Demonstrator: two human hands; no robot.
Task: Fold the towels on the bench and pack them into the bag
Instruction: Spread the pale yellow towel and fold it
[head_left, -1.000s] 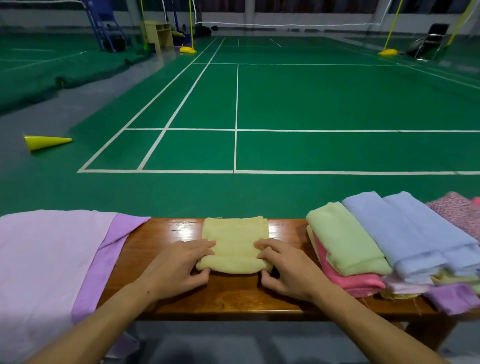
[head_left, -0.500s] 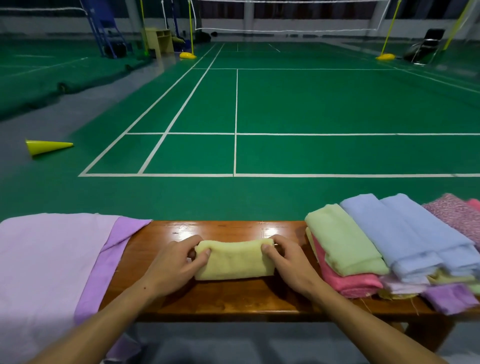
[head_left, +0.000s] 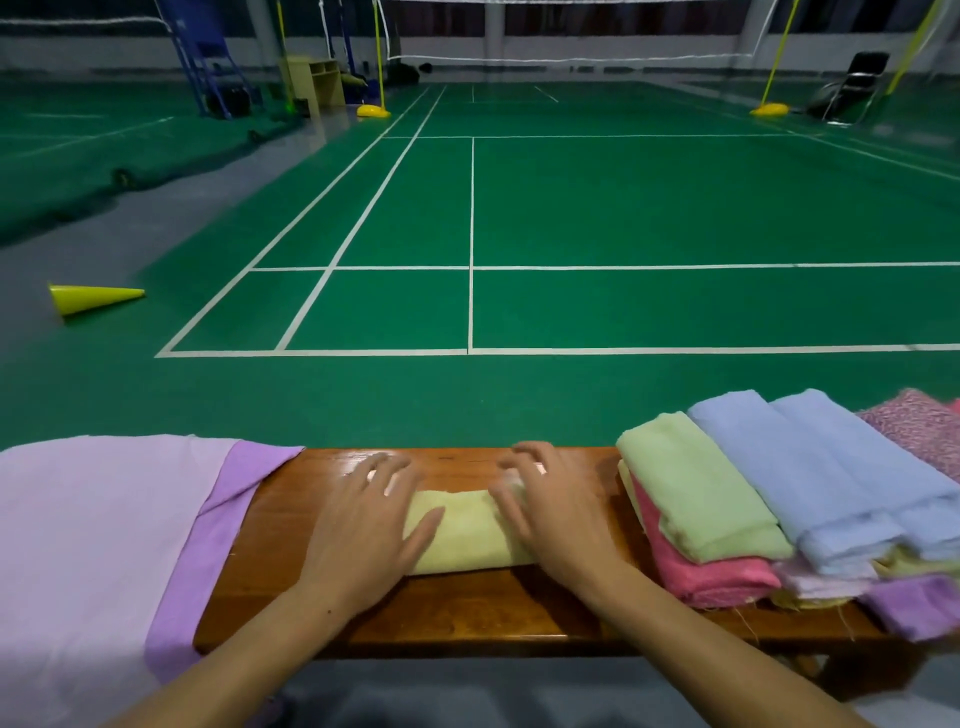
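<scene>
A small folded yellow towel lies on the wooden bench, in the middle. My left hand lies flat over its left end with fingers spread. My right hand covers its right end, fingers spread and slightly blurred. A stack of folded towels sits to the right: a green one, a pink one, two light blue ones, and others beneath. A large lilac cloth with a purple edge covers the bench's left part; whether it is the bag I cannot tell.
Beyond the bench lies a green badminton court with white lines. A yellow cone lies on the floor at the left. Net posts with yellow bases and a chair stand far off.
The yellow towel was folded over once more into a narrower roll. Both hands moved from gripping its ends to lying flat on top with fingers spread.
</scene>
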